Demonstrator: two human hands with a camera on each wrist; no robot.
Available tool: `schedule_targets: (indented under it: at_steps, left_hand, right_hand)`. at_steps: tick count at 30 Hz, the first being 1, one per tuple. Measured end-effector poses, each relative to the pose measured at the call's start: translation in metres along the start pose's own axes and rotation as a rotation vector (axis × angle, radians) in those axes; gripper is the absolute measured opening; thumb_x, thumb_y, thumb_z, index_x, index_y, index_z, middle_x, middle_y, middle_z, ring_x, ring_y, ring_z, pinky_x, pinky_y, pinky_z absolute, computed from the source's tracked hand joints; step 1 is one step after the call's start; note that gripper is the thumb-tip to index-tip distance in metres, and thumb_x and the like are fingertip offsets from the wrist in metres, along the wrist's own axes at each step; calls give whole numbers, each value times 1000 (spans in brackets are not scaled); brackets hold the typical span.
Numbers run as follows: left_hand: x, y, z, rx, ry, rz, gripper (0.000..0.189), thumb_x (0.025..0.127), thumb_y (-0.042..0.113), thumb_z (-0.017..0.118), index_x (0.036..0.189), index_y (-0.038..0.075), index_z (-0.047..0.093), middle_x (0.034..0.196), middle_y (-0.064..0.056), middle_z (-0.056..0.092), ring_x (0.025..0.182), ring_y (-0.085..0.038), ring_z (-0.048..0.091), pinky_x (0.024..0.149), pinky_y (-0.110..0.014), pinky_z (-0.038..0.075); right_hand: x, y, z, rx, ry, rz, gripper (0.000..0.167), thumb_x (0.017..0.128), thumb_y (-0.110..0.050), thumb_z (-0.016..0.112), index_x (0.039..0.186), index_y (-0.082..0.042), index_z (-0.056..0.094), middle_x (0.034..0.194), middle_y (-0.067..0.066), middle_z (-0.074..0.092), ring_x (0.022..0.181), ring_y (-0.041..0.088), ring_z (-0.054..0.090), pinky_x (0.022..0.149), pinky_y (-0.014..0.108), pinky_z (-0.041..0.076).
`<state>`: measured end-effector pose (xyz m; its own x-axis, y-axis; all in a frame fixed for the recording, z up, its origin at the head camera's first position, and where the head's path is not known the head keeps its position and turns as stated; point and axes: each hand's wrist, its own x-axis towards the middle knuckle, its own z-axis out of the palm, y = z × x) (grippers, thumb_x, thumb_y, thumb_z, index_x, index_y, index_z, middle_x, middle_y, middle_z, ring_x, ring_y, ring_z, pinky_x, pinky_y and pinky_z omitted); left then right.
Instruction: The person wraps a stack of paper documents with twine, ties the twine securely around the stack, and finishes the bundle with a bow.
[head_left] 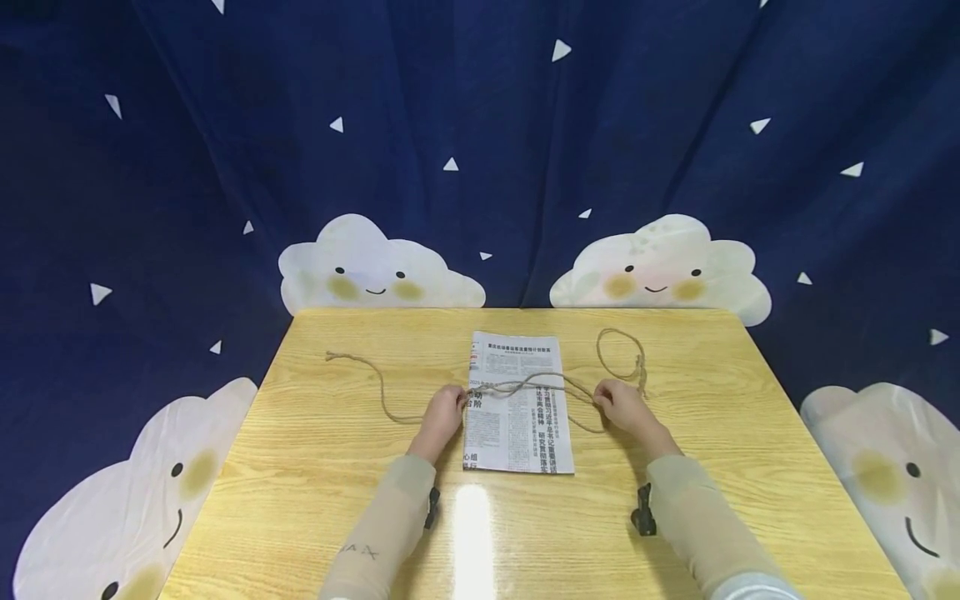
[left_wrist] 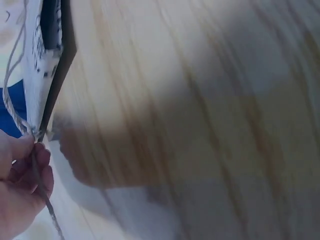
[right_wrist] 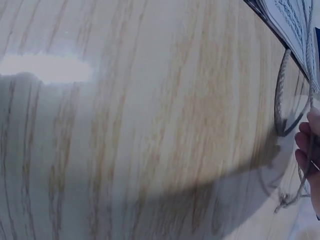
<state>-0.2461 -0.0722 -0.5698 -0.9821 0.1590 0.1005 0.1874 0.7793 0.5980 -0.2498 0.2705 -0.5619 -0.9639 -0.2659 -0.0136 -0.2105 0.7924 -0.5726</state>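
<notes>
The folded newspaper (head_left: 517, 442) is serving as reference; it is lying flat on the table (head_left: 300, 475), printed side up. The twine (head_left: 546, 373) is running across its upper face, two strands crossing above the print; a lower curve of twine is showing beyond its right edge and appears to be emerging from beneath it. The left hand (head_left: 442, 410) is pinching twine between thumb and fingers just beside the newspaper's left edge; the right hand (head_left: 624, 405) is likewise closing its fingertips on twine just off the newspaper's right edge. The left tail (head_left: 382, 387) is trailing over the wood, left of the newspaper; the right tail (head_left: 642, 358) is curling in a loose loop, right of it and beyond the right hand.

Assessment: the step in hand is seemingly one of drawing the crossed strands over the newspaper; good practice is keeping both pinches low and level with its face, pulling evenly outward so that the crossing is settling near its middle; the lower curve is looking slack and is calling for take-up; a one-sided tug is risking skewing the newspaper, and excess tension is risking creasing its edges.
</notes>
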Motion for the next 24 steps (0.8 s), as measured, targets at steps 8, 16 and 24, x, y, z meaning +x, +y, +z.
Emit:
schedule_targets:
  at_steps: [8,16,24]
  left_hand:
    - [-5,-14,-10,-121,-10,36,8,87,1,57,91,-3,63,86,-11,57,81,-24,55,73,-36,50]
    - [-7,-27,-22,-114,38,12,9,88,5,57,86,-1,63,86,-10,56,83,-24,55,75,-37,49]
    - [-11,-41,-31,-54,68,-86,9,90,2,53,85,-3,58,88,-13,54,85,-28,53,74,-38,48]
  right_hand:
    - [-3,-1,-8,22,92,-85,14,92,-8,53,93,3,61,85,12,60,77,26,58,65,37,50]
    - [-2,-1,-9,16,94,-72,12,91,-5,53,92,2,63,87,13,61,82,28,59,70,42,51]
    - [-3,4,-10,-2,73,-5,15,92,-3,50,97,4,62,93,16,62,87,31,59,74,43,51]
